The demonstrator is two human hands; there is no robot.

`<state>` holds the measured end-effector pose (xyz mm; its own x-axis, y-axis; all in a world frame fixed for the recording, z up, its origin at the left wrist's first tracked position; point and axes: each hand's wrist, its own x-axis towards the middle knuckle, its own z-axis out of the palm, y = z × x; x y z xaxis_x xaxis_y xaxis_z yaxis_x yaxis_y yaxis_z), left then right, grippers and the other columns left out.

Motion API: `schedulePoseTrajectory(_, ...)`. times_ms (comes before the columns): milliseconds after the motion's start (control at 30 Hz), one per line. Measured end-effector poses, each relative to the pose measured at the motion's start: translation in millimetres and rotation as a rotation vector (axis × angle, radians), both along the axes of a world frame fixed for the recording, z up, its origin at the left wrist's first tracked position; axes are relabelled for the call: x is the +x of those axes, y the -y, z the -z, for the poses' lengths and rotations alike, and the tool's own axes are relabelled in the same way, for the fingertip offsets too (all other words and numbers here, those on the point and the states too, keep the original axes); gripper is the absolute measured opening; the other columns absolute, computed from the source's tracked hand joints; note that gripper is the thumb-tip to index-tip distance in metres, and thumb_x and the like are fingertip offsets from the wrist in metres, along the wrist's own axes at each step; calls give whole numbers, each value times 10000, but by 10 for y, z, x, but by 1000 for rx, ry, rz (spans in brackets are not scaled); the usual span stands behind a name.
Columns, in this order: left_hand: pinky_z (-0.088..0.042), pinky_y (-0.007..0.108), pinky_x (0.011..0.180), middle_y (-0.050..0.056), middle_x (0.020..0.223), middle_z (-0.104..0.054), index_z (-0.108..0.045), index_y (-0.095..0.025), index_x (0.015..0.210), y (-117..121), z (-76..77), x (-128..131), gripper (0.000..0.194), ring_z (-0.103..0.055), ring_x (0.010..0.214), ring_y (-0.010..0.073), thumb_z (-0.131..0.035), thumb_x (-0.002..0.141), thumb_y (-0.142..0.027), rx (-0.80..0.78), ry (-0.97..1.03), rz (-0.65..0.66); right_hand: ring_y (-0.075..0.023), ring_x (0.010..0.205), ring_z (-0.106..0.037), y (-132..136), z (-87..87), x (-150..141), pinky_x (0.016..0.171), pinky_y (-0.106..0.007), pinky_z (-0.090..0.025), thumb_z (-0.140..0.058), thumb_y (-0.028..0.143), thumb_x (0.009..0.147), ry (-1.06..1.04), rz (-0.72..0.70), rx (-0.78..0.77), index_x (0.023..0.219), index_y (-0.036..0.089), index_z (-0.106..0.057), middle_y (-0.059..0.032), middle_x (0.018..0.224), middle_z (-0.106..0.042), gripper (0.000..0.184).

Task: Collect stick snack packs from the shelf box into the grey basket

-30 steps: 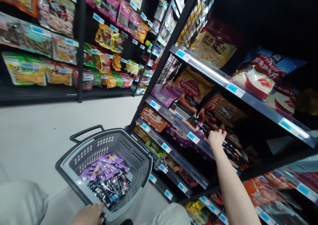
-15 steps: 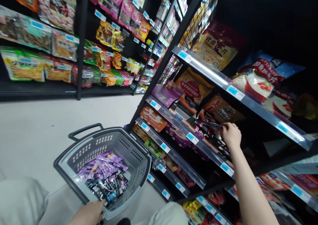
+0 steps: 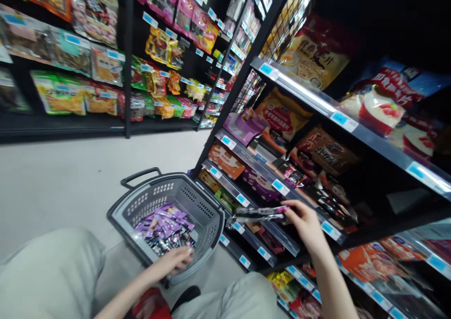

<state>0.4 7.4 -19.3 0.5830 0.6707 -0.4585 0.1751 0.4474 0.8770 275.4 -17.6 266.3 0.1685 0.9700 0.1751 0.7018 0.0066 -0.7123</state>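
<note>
My right hand (image 3: 306,221) holds a long dark snack packet (image 3: 259,212) with a pink end, lifted clear of the shelf and pointing left toward the basket. My left hand (image 3: 175,261) rests on the near rim of a grey plastic basket (image 3: 207,201) on the floor, fingers over the edge. The basket holds several purple and black packets (image 3: 165,228). More dark packets (image 3: 327,201) of the same kind lie on the shelf just right of my right hand.
Black store shelves (image 3: 299,98) with blue price tags rise at the right, stocked with large snack bags (image 3: 283,114). Another shelf run (image 3: 127,60) lines the far side of the pale floor aisle (image 3: 70,168). My knees (image 3: 49,267) fill the lower left.
My right hand pulled one packet off the shelf and carried it down and left toward the basket. My left hand slid along the basket's near rim. The view shifted right.
</note>
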Motion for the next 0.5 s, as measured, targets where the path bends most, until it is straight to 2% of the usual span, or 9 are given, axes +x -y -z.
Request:
schedulePoseTrajectory(67, -429, 387, 766, 97, 999, -581, -488, -180, 1041, -8, -128, -7, 505, -565, 856, 222, -371, 711, -543, -233, 353, -78, -150, 616, -543, -14, 447, -221, 540, -275, -474, -527, 347, 699, -194, -88, -145, 859, 176, -581, -29, 743, -589, 241)
schedulePoseTrajectory(133, -443, 398, 748, 87, 923, -593, -504, -176, 1001, -5, -217, -35, 474, -570, 836, 215, -400, 712, -537, -317, 568, -174, -149, 624, -534, -25, 900, -402, 524, -277, -486, -552, 332, 676, -361, -153, -257, 839, 184, -590, -17, 734, -570, 224)
schedulePoseTrajectory(167, -455, 396, 729, 83, 891, -595, -518, -170, 974, 0, -237, -50, 447, -573, 817, 210, -435, 706, -518, -322, 598, -214, -149, 628, -530, -26, 1119, -470, 519, -280, -491, -568, 324, 661, -427, -167, -295, 830, 187, -596, -12, 733, -563, 219)
schedulePoseTrajectory(267, -490, 351, 634, 66, 827, -593, -550, -147, 899, 15, -195, -80, 381, -581, 727, 185, -583, 635, -419, -273, 451, -297, -150, 631, -527, 0, 1723, -585, 518, -285, -494, -604, 309, 621, -590, -139, -358, 826, 200, -611, -2, 723, -557, 232)
schedulePoseTrajectory(367, -484, 289, 516, 41, 712, -593, -548, -132, 863, 25, -62, -83, 416, -593, 630, 178, -666, 539, -365, -231, 239, -299, -144, 613, -532, 72, 2243, -627, 502, -269, -483, -621, 301, 603, -746, -38, -343, 862, 212, -604, 0, 725, -568, 274)
schedulePoseTrajectory(433, -471, 267, 480, 30, 642, -591, -543, -121, 840, 26, 22, -81, 429, -599, 598, 184, -681, 506, -353, -202, 156, -276, -135, 597, -535, 130, 2521, -643, 492, -256, -475, -631, 294, 595, -855, 61, -293, 912, 221, -586, 0, 735, -574, 329)
schedulePoseTrajectory(500, -474, 273, 476, 25, 614, -593, -540, -116, 814, 22, 84, -77, 425, -604, 590, 195, -686, 487, -345, -174, 105, -268, -130, 584, -538, 171, 2722, -647, 480, -250, -472, -646, 284, 579, -919, 133, -219, 928, 213, -580, -9, 746, -580, 363)
